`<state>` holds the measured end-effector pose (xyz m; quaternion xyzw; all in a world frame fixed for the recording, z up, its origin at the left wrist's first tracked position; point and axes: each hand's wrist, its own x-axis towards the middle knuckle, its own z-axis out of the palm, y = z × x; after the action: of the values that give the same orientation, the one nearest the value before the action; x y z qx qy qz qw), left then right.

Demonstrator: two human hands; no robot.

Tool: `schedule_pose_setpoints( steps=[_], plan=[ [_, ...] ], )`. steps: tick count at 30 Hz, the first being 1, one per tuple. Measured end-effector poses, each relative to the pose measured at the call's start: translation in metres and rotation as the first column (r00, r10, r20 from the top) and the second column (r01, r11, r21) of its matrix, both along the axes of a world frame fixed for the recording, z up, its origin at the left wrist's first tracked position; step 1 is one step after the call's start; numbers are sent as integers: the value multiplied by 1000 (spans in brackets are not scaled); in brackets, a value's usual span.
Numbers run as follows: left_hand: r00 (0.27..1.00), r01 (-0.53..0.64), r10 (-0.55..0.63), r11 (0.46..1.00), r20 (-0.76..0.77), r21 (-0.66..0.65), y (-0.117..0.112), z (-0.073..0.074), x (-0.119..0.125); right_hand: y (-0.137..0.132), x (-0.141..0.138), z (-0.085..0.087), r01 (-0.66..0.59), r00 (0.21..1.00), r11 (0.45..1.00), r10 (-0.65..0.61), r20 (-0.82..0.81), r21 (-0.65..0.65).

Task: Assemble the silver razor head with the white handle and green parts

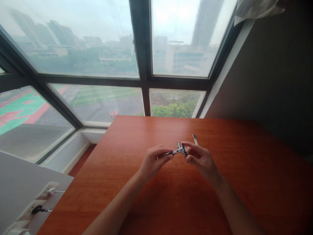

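Note:
A small silver metal tool (pixel 178 151) with a dark grip and a dark crosspiece is held between my two hands above the table; its exact kind is unclear. My left hand (pixel 156 160) pinches the dark grip end between thumb and fingers. The crosspiece at the other end is gripped by the thumb and index finger of my right hand (pixel 199 158). A short greenish rod (pixel 178 145) sticks up beside the crosspiece. Just behind my right hand lies a thin whitish piece (pixel 195 139) with a dark tip, its near end hidden by the fingers.
The reddish-brown wooden table (pixel 137 130) spreads under both hands. Beyond its far edge stand large windows with dark frames (pixel 144 81). Low on the left, a wall socket strip (pixel 34 207) holds plugs with cords, and a dark wall (pixel 264 81) rises at the right.

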<state>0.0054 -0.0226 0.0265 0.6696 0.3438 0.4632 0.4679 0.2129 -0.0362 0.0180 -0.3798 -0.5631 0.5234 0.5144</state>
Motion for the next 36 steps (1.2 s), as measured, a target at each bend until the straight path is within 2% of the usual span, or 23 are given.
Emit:
schedule_pose_setpoints(
  steps=[10,15,22,27,36],
  plan=[
    [1000,-11,11,1000,-6,7,1,-1,-1,-1,-2,0,6,999,1000,-7,49,12],
    [999,-25,26,1000,-32,12,2,-1,-2,-1,-1,2,-35,998,999,33,46,39],
    [1000,-29,29,1000,-11,-10,2,-3,2,0,4,3,-15,995,999,11,100,45],
    [999,-40,39,999,-36,-29,0,-1,2,0,3,4,-21,997,998,17,80,53],
    [999,-32,32,999,-26,-27,0,-2,3,0,2,3,49,992,995,-58,108,85]
  ],
)
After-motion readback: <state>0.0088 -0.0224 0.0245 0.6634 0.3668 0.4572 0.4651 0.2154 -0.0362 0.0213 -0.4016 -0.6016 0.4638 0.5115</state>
